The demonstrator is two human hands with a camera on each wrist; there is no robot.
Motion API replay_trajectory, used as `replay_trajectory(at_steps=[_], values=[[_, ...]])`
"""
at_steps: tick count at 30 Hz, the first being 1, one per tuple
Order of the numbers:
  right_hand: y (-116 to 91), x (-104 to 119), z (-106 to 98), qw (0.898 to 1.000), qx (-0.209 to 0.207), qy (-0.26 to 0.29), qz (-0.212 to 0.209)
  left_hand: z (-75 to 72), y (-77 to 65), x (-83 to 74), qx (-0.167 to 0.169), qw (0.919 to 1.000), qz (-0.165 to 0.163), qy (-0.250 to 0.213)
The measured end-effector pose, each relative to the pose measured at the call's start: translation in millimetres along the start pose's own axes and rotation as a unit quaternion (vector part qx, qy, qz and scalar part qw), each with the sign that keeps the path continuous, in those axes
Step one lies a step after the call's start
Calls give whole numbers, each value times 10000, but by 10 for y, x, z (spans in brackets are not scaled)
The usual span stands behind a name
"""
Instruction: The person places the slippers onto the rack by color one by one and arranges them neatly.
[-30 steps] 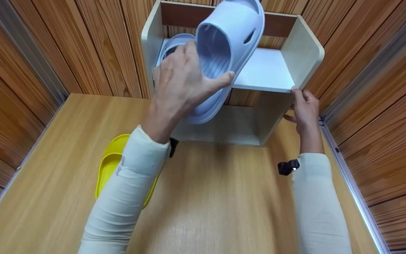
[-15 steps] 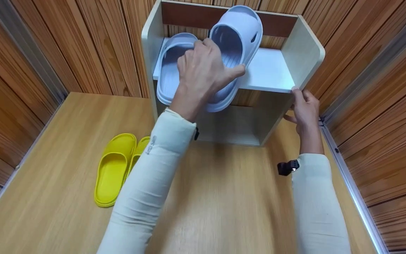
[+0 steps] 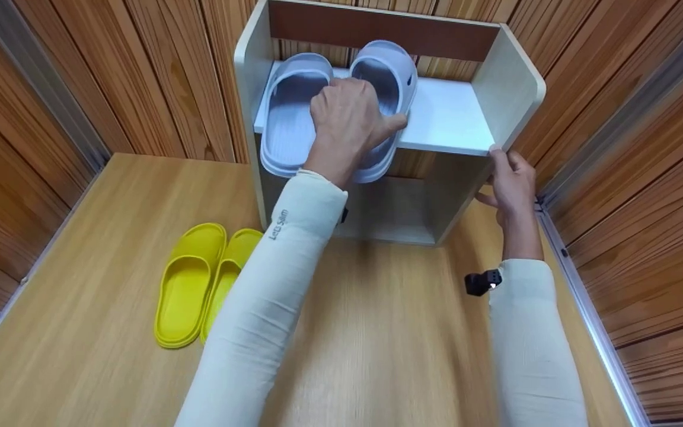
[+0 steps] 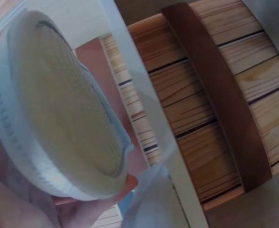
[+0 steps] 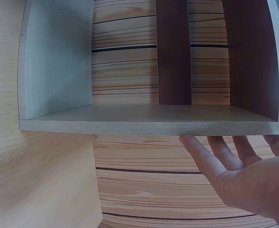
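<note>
My left hand (image 3: 350, 112) grips the right-hand one of two pale blue slippers, a closed-toe slipper (image 3: 390, 59) with side holes, at its heel end. It overlaps the upper board of a small two-tier shoe rack (image 3: 445, 118), toe toward the back. Its mate (image 3: 294, 121) lies to the left, heel hanging past the front edge. In the left wrist view the sole of the held slipper (image 4: 68, 109) shows, fingers curled round it. At the rack's right side panel, my right hand (image 3: 513, 178) holds the front edge, thumb at the upper board's corner, fingers along the outside.
Two yellow slippers (image 3: 184, 290) stand side by side on the wooden floor (image 3: 377, 332), left of the rack; my left sleeve partly covers one. Wood-panelled walls (image 3: 632, 178) close in the back and both sides. A brown strip (image 3: 389, 32) spans the rack's back.
My left hand has lowered the pale blue slipper from above the rack to its upper board, beside its mate. The right hand has stayed on the rack.
</note>
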State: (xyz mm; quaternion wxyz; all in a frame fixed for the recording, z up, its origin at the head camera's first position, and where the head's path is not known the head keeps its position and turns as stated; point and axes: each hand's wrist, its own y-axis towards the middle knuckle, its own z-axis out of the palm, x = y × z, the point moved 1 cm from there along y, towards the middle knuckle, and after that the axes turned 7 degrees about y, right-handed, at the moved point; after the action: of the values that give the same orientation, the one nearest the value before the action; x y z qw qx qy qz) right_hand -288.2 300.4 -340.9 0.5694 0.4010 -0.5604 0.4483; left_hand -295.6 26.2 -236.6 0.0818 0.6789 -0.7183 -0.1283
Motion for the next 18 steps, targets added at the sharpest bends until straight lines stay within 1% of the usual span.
replay_trajectory(at_steps=[3, 10, 13, 18], values=[[-7, -2, -10, 10000, -20, -42, -10, 59, 25, -13, -4, 10000, -6, 70], [-18, -20, -34, 9998, -94, -52, -139, 149, 59, -58, 245, 9996, 48, 129], [-22, -11, -51, 9999, -107, -33, -121, 161, 65, -88, 155, 9997, 33, 166], [-20, 11, -64, 9999, -123, -14, -19, 177, 80, -141, -6, 9983, 109, 566]])
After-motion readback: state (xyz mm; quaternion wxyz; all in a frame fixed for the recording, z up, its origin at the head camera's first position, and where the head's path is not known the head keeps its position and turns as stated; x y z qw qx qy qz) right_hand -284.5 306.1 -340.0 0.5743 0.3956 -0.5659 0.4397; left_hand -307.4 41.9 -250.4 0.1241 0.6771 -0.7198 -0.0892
